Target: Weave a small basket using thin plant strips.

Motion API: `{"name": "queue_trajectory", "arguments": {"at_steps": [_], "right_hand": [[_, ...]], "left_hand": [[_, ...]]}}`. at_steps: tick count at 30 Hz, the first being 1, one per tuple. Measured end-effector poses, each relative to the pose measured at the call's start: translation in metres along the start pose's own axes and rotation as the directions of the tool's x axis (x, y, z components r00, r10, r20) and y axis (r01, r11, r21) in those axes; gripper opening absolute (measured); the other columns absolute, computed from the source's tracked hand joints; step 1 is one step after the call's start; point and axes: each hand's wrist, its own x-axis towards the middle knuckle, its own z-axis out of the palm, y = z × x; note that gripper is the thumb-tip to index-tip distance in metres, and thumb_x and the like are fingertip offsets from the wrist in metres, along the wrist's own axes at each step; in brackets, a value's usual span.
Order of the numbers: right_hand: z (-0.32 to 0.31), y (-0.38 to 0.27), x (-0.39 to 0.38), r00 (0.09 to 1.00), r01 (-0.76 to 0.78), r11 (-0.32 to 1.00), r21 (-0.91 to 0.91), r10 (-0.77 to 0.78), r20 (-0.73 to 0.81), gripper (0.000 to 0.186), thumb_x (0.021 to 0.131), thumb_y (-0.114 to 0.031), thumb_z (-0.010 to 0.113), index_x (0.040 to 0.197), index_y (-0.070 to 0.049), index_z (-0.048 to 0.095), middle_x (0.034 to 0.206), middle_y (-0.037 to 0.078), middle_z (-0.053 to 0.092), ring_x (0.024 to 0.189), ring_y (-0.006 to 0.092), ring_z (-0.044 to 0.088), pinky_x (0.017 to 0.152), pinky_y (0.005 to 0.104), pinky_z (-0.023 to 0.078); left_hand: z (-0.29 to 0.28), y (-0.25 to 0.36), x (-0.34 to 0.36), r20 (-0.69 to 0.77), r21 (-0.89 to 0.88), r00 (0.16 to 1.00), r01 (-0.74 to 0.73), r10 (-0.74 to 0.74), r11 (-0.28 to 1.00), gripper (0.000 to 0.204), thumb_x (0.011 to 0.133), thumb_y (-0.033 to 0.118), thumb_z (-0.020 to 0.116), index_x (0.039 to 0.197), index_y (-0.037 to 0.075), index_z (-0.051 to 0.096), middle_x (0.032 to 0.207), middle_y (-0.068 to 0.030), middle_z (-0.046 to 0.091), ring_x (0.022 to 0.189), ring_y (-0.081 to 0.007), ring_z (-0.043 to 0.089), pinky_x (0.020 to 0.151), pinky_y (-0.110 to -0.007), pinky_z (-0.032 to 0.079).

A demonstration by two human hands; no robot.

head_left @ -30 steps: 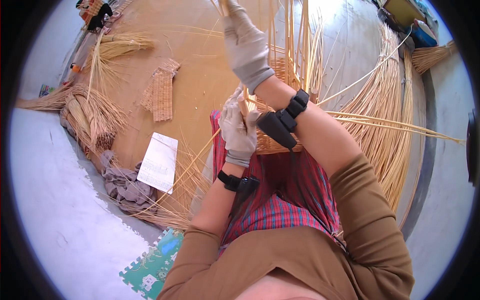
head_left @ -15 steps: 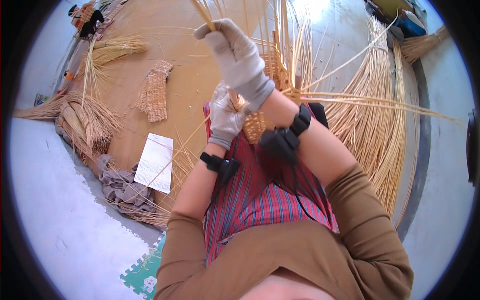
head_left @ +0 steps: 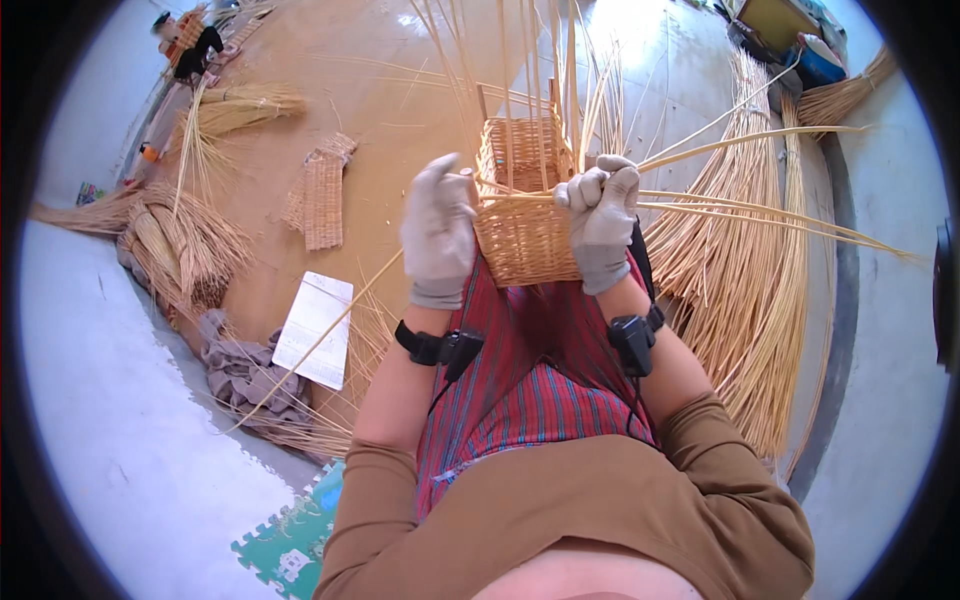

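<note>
Between my gloved hands, at my knees, stands a woven wicker basket (head_left: 525, 245), with long unwoven canes rising from its far side. My right hand (head_left: 603, 215) is closed on pale wicker strands at the basket's right edge; their long ends (head_left: 760, 205) stick out to the right. From this hand, strands also run left across the basket's near rim. My left hand (head_left: 438, 235), slightly blurred, is at the basket's left corner with its fingers stretched upward, next to the end of a thick stake (head_left: 467, 178). I see nothing held in it.
Large bundles of pale wicker (head_left: 720, 230) lie on the right. A flat woven piece (head_left: 324, 205), a white sheet (head_left: 312, 330), a grey cloth (head_left: 245, 370) and more bundles (head_left: 185, 240) lie left. A green foam mat (head_left: 290, 545) is at lower left. Another person (head_left: 195, 50) sits far left.
My right hand has come down and right from above the basket and now grips strands at its right edge. My left hand has opened at the left corner. The basket's front now shows.
</note>
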Motion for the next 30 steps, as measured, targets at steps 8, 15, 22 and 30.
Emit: {"name": "queue_trajectory", "arguments": {"at_steps": [8,15,22,30], "right_hand": [[-0.04,-0.055,0.01,0.996,-0.093,0.976,-0.196,0.089,-0.03,0.011,0.109,-0.011,0.056,0.117,-0.007,0.063,0.115,0.014,0.072,0.108,0.0285,0.072,0.098,0.0446,0.062],[-0.021,-0.099,0.023,0.983,-0.161,0.738,-0.655,0.183,-0.035,0.012,0.102,0.0,0.063,0.113,-0.003,0.059,0.117,0.017,0.072,0.109,0.0249,0.072,0.096,0.0383,0.063],[0.063,-0.017,0.157,0.687,0.673,0.371,-0.64,0.009,0.727,0.056,0.093,-0.01,0.075,0.144,-0.016,0.055,0.098,0.013,0.068,0.088,0.0309,0.068,0.082,0.0368,0.056],[0.058,0.015,0.139,0.896,0.397,0.648,-0.65,-0.427,0.121,0.035,0.112,-0.038,0.049,0.135,-0.012,0.055,0.09,0.003,0.056,0.071,0.0145,0.05,0.068,0.0327,0.049]], "left_hand": [[0.042,-0.026,0.015,0.102,0.43,0.803,0.497,-0.588,0.754,0.043,0.113,0.037,0.047,0.128,-0.002,0.06,0.091,-0.0175,0.074,0.056,-0.0256,0.072,0.047,-0.035,0.057],[0.047,-0.018,0.007,0.253,0.297,0.778,0.504,-0.575,0.811,0.032,0.109,0.035,0.059,0.108,0.003,0.058,0.087,-0.0073,0.068,0.053,-0.0154,0.067,0.046,-0.03,0.055],[0.06,-0.006,0.001,-0.027,0.587,0.864,0.42,-0.502,0.692,0.039,0.107,0.045,0.06,0.099,0.007,0.063,0.062,-0.0059,0.062,0.044,-0.0161,0.061,0.045,-0.032,0.049],[0.052,-0.013,0.007,-0.006,0.527,0.857,0.441,-0.515,0.726,0.038,0.105,0.042,0.066,0.095,0.005,0.063,0.061,-0.0059,0.061,0.042,-0.0141,0.059,0.043,-0.032,0.047]]}}
